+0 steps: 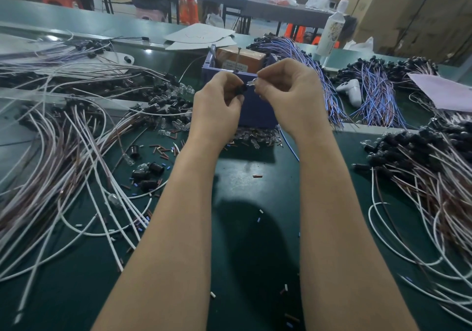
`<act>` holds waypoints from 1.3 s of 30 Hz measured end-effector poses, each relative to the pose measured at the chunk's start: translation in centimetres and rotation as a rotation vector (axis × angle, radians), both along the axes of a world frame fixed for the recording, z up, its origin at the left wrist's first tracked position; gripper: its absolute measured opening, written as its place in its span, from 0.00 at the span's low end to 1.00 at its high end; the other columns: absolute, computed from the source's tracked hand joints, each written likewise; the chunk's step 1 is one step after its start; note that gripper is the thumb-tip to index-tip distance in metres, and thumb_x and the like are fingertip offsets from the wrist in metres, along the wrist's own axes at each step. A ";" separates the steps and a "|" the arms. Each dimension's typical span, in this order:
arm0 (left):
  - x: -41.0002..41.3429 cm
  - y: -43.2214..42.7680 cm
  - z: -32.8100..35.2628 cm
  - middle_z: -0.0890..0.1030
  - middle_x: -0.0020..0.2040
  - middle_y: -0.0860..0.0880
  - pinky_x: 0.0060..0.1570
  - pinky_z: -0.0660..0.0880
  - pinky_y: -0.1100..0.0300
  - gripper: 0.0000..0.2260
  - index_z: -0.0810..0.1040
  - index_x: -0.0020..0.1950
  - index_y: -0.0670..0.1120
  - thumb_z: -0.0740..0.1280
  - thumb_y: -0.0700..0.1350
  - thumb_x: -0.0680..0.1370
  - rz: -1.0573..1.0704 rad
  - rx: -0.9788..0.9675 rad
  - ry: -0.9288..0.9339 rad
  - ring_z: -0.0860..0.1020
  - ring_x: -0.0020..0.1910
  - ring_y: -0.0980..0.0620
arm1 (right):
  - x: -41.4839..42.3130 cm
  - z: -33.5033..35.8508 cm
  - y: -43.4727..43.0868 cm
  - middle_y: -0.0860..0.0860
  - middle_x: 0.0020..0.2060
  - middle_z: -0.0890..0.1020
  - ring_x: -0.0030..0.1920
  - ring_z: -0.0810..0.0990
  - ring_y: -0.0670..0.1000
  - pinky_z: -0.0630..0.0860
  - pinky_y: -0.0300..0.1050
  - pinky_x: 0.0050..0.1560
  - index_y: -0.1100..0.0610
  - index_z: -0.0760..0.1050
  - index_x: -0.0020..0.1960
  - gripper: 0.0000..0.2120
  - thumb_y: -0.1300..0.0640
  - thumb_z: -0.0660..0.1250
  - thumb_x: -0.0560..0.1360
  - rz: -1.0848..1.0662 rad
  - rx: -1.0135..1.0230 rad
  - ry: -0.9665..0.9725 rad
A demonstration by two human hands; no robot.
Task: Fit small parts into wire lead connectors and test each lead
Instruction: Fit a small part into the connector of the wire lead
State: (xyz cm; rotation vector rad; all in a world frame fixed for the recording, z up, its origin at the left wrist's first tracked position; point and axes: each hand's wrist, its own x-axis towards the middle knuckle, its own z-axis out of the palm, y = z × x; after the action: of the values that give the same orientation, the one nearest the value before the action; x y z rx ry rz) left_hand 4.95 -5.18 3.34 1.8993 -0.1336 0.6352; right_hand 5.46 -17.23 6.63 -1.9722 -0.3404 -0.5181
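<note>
My left hand grips a small black connector socket between thumb and fingers. My right hand pinches a small clear glass bulb, its tip at the mouth of the socket. Both hands are raised in front of a blue plastic bin that holds a brown box. Loose clear bulbs lie heaped at the bin's foot. The lead running from the socket is hidden behind my left hand.
Piles of white and brown leads with black sockets spread at the left, another pile at the right. Blue and purple leads lie behind, beside a white controller and a bottle. Cut wire bits litter the green mat.
</note>
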 end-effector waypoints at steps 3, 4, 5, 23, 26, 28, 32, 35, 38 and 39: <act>-0.1 0.0 0.1 0.78 0.42 0.55 0.51 0.73 0.71 0.09 0.74 0.48 0.49 0.65 0.34 0.76 0.003 0.010 0.001 0.78 0.44 0.58 | 0.0 0.0 0.2 0.52 0.40 0.83 0.44 0.83 0.51 0.79 0.47 0.52 0.57 0.79 0.45 0.04 0.64 0.70 0.73 -0.003 -0.005 -0.032; -0.1 0.0 0.1 0.78 0.42 0.55 0.51 0.73 0.70 0.09 0.74 0.49 0.48 0.65 0.34 0.76 0.004 0.015 0.002 0.78 0.44 0.57 | 0.0 -0.1 0.3 0.52 0.39 0.83 0.43 0.83 0.50 0.79 0.45 0.51 0.56 0.79 0.44 0.04 0.64 0.70 0.73 -0.010 -0.018 -0.039; -0.1 0.0 0.1 0.78 0.42 0.54 0.51 0.73 0.69 0.09 0.75 0.49 0.48 0.65 0.34 0.76 0.004 0.022 0.006 0.78 0.44 0.57 | 0.0 -0.1 0.3 0.50 0.39 0.83 0.42 0.82 0.48 0.79 0.43 0.50 0.55 0.79 0.44 0.04 0.63 0.70 0.73 -0.017 -0.033 -0.045; -0.9 0.1 0.6 0.83 0.47 0.49 0.57 0.73 0.62 0.08 0.81 0.55 0.46 0.67 0.41 0.77 -0.041 0.193 0.013 0.78 0.49 0.54 | 0.0 0.0 -0.5 0.48 0.35 0.82 0.40 0.81 0.47 0.79 0.44 0.49 0.51 0.80 0.40 0.05 0.60 0.71 0.72 -0.055 -0.011 0.051; -0.7 0.4 0.4 0.83 0.48 0.52 0.62 0.70 0.48 0.08 0.80 0.55 0.50 0.66 0.48 0.78 -0.028 0.244 0.097 0.77 0.56 0.48 | 0.0 -0.1 -0.5 0.51 0.36 0.82 0.41 0.82 0.52 0.79 0.52 0.52 0.52 0.79 0.40 0.05 0.60 0.71 0.72 -0.070 0.001 0.056; -0.7 0.4 0.4 0.83 0.47 0.52 0.62 0.69 0.47 0.07 0.80 0.54 0.51 0.66 0.47 0.77 -0.041 0.235 0.112 0.78 0.55 0.48 | 0.0 -0.2 -0.5 0.51 0.36 0.82 0.41 0.82 0.51 0.79 0.51 0.52 0.52 0.79 0.40 0.05 0.60 0.71 0.72 -0.089 -0.035 0.053; -0.9 0.3 0.5 0.82 0.44 0.52 0.61 0.70 0.49 0.06 0.81 0.53 0.48 0.67 0.45 0.77 -0.049 0.224 0.070 0.78 0.52 0.50 | 0.0 -0.1 -0.5 0.51 0.36 0.82 0.41 0.81 0.51 0.79 0.51 0.52 0.51 0.79 0.39 0.05 0.60 0.71 0.73 -0.095 -0.048 0.061; -1.0 0.3 0.7 0.82 0.43 0.51 0.56 0.72 0.57 0.07 0.81 0.53 0.46 0.67 0.44 0.77 -0.046 0.215 0.046 0.78 0.49 0.52 | -0.1 0.0 -0.6 0.51 0.35 0.82 0.41 0.82 0.52 0.79 0.52 0.52 0.52 0.79 0.39 0.06 0.60 0.71 0.72 -0.080 -0.038 0.071; -0.9 0.3 0.8 0.82 0.43 0.50 0.54 0.72 0.59 0.07 0.81 0.53 0.46 0.67 0.44 0.77 -0.047 0.226 0.030 0.78 0.49 0.51 | 0.0 0.1 -0.5 0.49 0.34 0.81 0.40 0.81 0.50 0.79 0.52 0.52 0.51 0.78 0.38 0.07 0.60 0.71 0.73 -0.078 -0.022 0.072; -0.9 0.2 0.8 0.82 0.44 0.50 0.53 0.72 0.59 0.08 0.81 0.54 0.46 0.67 0.44 0.77 -0.043 0.230 0.034 0.78 0.49 0.51 | 0.1 0.0 -0.4 0.49 0.34 0.81 0.40 0.81 0.50 0.79 0.51 0.52 0.51 0.78 0.38 0.07 0.60 0.70 0.73 -0.089 -0.027 0.068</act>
State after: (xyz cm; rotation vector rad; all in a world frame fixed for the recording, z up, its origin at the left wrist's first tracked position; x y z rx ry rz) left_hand 4.08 -4.93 4.18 2.1212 -0.2332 0.5780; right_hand 5.51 -17.67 6.64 -2.0335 -0.2184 -0.5039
